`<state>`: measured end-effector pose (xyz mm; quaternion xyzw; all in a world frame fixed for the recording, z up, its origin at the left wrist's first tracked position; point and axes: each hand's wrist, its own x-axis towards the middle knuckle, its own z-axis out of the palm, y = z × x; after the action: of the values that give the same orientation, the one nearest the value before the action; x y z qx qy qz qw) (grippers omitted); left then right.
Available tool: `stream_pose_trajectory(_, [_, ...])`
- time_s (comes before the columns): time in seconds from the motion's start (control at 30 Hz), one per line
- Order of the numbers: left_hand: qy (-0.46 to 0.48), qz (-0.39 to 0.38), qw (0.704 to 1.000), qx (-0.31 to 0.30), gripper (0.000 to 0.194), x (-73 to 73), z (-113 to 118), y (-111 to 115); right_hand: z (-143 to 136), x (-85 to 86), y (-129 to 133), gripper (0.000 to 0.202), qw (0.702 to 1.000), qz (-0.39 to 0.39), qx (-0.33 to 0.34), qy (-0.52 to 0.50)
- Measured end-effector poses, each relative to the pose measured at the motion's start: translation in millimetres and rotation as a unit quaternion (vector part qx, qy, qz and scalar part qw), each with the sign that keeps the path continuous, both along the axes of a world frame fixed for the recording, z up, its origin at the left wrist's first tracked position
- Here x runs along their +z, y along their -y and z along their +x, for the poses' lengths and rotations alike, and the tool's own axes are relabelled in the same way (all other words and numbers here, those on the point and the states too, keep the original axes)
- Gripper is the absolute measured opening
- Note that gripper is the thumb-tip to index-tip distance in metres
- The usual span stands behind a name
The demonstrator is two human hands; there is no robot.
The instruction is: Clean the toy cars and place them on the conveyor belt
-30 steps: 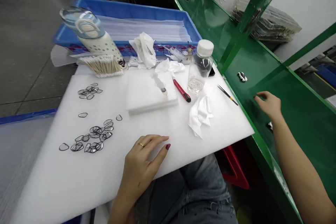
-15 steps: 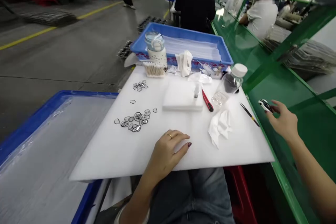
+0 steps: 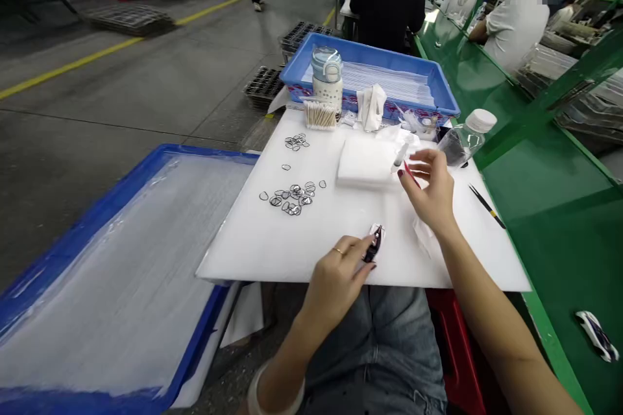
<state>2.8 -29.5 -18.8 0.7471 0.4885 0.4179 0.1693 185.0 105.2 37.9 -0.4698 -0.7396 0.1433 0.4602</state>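
My left hand [image 3: 335, 279] pinches a small glossy black-and-white part [image 3: 374, 243] between thumb and fingers at the front of the white foam-topped table [image 3: 233, 249]. Further back, my right hand [image 3: 431, 191] has its thumb and fingers closed about a small clear tube [image 3: 400, 157], held tilted over a white foam block [image 3: 367, 162]. A red utility knife [image 3: 411, 174] shows partly behind those fingers. Beneath the right wrist lies a crumpled tissue [image 3: 424, 237], mostly covered. Several thin black rings [image 3: 292, 198] lie in a loose cluster left of the block, with a smaller group [image 3: 296, 142] behind.
Black tweezers [image 3: 487, 206] lie at the right edge, near a clear bottle [image 3: 462, 142]. Cotton swabs [image 3: 320, 115], a tumbler [image 3: 327, 81] and a blue tray [image 3: 448, 94] stand behind. Another black-and-white part [image 3: 598, 336] rests on the green bench [image 3: 545, 240]. A large blue-rimmed tray [image 3: 111, 272] sits left.
My right hand has come from the green bench to the foam block and taken the upright tube, now tilted. My left hand, empty before, now holds the black-and-white part. The view has shifted.
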Motion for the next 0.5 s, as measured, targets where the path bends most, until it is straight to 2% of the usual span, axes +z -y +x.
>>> stream_pose_trajectory(0.07, [-0.005,-0.019,0.999,-0.039,0.047,3.1,5.5,-1.1,-5.4,5.9,-18.7,0.021,0.996,-0.074,-0.002,0.056])
stream_pose_trajectory(0.13, [-0.033,-0.036,0.996,-0.071,0.06,7.8,7.4,-7.4,-8.1,10.9,-31.6,0.013,0.98,-0.139,0.017,0.142])
stream_pose_trajectory(0.2, [-0.066,-0.053,0.993,-0.077,0.07,12.3,7.5,-16.8,-6.7,16.1,-38.0,0.023,0.973,-0.181,0.019,0.14])
stream_pose_trajectory(0.3, [-0.062,-0.079,0.991,-0.088,0.063,15.9,10.2,-27.8,-1.3,23.9,-31.7,0.031,0.978,-0.195,0.077,-0.015])
stream_pose_trajectory(0.37, [-0.021,-0.088,0.992,-0.085,0.054,16.4,14.7,-29.4,-0.6,24.4,-16.3,0.027,0.97,-0.167,0.128,-0.119])
stream_pose_trajectory(0.43, [0.033,-0.1,0.993,-0.059,0.047,16.3,20.0,-27.5,-3.2,16.7,3.9,0.018,0.958,-0.14,0.155,-0.198])
stream_pose_trajectory(0.5, [0.08,-0.112,0.99,-0.023,0.039,16.4,24.6,-24.9,-7.4,2.3,23.0,0.016,0.945,-0.16,0.153,-0.242])
